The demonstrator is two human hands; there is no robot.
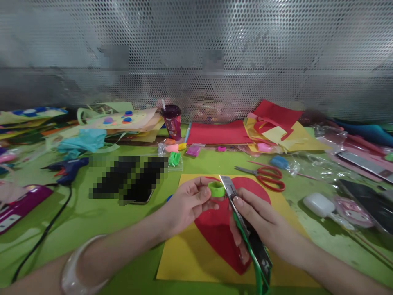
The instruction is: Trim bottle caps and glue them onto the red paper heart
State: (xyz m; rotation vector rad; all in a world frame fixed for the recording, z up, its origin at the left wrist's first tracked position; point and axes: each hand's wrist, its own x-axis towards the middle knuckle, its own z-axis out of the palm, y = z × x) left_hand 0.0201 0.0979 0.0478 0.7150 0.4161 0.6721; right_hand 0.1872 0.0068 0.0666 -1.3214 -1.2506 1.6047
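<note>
Between the thumb and fingers of my left hand (195,198) is a small bright green ring (216,189), its opening facing up. My right hand (260,215) grips a utility knife (241,213) with the blade out, its tip pointing up beside the ring. Along the knife's handle runs a loose green strip (259,270), hanging below my right hand; whether the fingers hold it too is unclear. Under both hands lies a red heart (215,229) on a yellow sheet (178,254), partly covered by the hands and knife.
Red-handled scissors (270,178) lie right of the sheet. Left are a blue glue gun (69,170), a purple power strip (27,205) and phones (144,180). A purple cup (172,123), bagged clay (175,159) and red sheets (217,133) sit behind. A white charger (319,205) lies right.
</note>
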